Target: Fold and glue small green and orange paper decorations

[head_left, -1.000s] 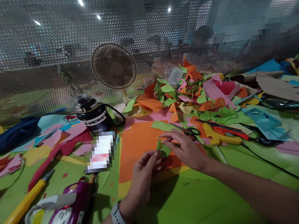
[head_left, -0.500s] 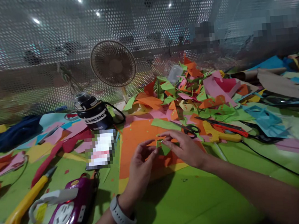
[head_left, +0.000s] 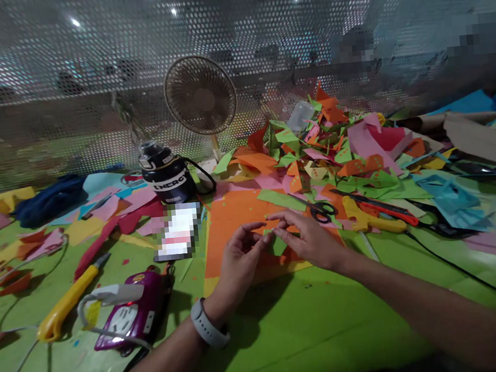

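My left hand (head_left: 242, 256) and my right hand (head_left: 307, 240) meet over an orange paper sheet (head_left: 228, 216). Between their fingertips is a small green piece of paper (head_left: 279, 246), partly covered by the fingers. Thumb and fingers of the left hand pinch its left edge. On the other side, the right hand's fingertips are pressed together at its top. Just beyond the right hand lie black-handled scissors (head_left: 322, 211) and a green paper strip (head_left: 281, 198). A grey band circles my left wrist.
A yellow glue gun (head_left: 368, 220) lies at right, its cord trailing forward. At left are another yellow-handled tool (head_left: 69, 303), a purple power strip (head_left: 133, 312), a phone (head_left: 178, 230) and a black bottle (head_left: 169, 175). Behind stand a fan (head_left: 200, 94) and a heap of coloured paper (head_left: 331, 144).
The camera view has shifted, so the scene sits farther right. Both hands stay together at the green paper, with the fingertips slightly adjusted around it.
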Available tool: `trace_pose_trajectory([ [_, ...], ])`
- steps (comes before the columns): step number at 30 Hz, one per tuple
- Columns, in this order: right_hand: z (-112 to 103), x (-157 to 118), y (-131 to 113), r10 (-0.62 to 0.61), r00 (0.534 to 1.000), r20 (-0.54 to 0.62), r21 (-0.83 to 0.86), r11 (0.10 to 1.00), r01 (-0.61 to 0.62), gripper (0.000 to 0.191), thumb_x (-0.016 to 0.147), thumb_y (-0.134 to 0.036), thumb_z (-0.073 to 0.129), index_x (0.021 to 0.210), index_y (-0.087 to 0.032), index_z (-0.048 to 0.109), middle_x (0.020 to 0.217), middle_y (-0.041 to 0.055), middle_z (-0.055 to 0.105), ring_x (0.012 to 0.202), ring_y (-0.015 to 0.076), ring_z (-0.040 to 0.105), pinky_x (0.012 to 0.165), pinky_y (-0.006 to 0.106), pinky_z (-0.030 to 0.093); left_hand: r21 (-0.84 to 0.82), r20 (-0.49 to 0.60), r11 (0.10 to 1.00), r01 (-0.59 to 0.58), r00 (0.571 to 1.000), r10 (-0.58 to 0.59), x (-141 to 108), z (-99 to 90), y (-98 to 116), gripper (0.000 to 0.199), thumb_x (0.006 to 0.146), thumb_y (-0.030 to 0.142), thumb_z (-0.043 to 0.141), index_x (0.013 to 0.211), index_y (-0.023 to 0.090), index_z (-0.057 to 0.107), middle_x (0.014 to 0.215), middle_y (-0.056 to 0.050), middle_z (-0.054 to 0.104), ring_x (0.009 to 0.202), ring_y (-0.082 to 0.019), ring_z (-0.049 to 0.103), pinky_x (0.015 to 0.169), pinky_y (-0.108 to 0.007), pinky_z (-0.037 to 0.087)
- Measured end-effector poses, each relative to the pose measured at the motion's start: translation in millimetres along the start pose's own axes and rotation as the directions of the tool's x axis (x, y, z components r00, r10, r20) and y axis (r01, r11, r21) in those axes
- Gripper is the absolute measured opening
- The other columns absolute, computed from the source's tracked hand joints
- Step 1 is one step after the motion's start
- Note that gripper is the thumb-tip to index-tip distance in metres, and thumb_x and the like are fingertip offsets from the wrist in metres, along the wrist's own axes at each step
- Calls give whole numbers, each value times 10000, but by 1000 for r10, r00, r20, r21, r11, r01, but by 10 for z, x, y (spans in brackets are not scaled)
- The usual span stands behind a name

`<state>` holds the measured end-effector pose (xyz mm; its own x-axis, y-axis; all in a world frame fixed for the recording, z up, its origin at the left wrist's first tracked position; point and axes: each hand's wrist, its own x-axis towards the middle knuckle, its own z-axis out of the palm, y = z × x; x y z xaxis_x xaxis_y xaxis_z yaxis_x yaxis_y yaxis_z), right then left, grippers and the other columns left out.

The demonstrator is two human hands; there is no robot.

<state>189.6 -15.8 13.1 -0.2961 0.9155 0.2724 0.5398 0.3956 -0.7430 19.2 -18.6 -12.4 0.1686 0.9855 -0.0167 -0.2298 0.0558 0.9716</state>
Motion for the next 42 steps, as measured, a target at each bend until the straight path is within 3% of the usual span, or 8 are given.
trace_pose_trajectory([
  [10, -204, 83, -24, -15, 996, 87, 34, 999, 12, 285, 875, -324, 543, 1099, -164, 615, 855, 37, 639, 795, 158, 598, 765, 311, 470, 23, -39, 986, -166, 985, 167, 75, -88, 100, 420, 747, 337, 731, 1083, 178, 535, 689, 34, 611, 655, -114, 570, 660, -239, 462],
  [17, -325, 124, -26, 32, 997, 75, 87, 995, -39, 310, 840, -332, 580, 1078, -139, 622, 800, 29, 620, 739, 148, 588, 702, 301, 486, -103, 34, 990, 99, 995, -96, 64, -102, 145, 487, 770, 609, 606, 912, 145, 652, 742, -46, 662, 686, -172, 637, 611, -279, 512],
  [25, -555, 117, -21, 2, 998, -65, 106, 994, 5, 303, 811, -330, 636, 1067, -168, 646, 954, 77, 703, 889, 188, 662, 827, 372, 524, -36, 94, 982, 183, 979, -179, 52, -89, 122, 308, 681, 428, 781, 738, 157, 648, 737, -41, 709, 636, -122, 641, 572, -200, 485],
  [28, -987, 5, 69, -4, 895, -446, 147, 986, 78, 255, 814, -357, 630, 1017, -206, 661, 918, 50, 710, 865, 186, 676, 848, 385, 530, -72, 12, 985, 158, 987, -158, 89, -125, 89, 286, 701, 411, 767, 770, 156, 656, 777, -47, 714, 663, -122, 653, 595, -201, 492],
  [30, -1288, -156, 226, 9, 703, -711, 127, 985, 115, 213, 805, -363, 624, 960, -220, 656, 826, 26, 700, 786, 179, 675, 851, 399, 531, -101, -1, 986, 135, 991, -136, 111, -142, 62, 279, 705, 400, 761, 790, 155, 656, 814, -58, 720, 725, -140, 672, 652, -224, 513],
  [32, -1503, -375, 421, 60, 641, -765, 97, 995, 24, 213, 780, -369, 619, 928, -218, 645, 809, 28, 697, 743, 187, 671, 835, 419, 539, -121, -6, 985, 122, 992, -123, 124, -147, 40, 279, 705, 391, 759, 801, 154, 651, 850, -70, 724, 776, -156, 683, 692, -245, 524],
  [37, -1550, -899, 743, 182, 892, -414, -198, 938, -284, 258, 711, -268, 606, 944, -198, 692, 924, 84, 728, 843, 247, 685, 810, 419, 546, -135, -27, 981, 139, 989, -144, 124, -127, 24, 272, 691, 367, 770, 793, 151, 639, 845, -64, 729, 785, -153, 689, 724, -258, 536],
  [42, -1324, -979, 891, 147, 989, 0, -735, 671, -100, 527, 694, -164, 507, 1210, -143, 610, 1238, 151, 627, 1149, 307, 569, 969, 461, 459, -102, -21, 986, 133, 990, -136, 116, -112, 26, 237, 713, 347, 749, 776, 152, 630, 859, -76, 735, 780, -160, 695, 729, -270, 544],
])
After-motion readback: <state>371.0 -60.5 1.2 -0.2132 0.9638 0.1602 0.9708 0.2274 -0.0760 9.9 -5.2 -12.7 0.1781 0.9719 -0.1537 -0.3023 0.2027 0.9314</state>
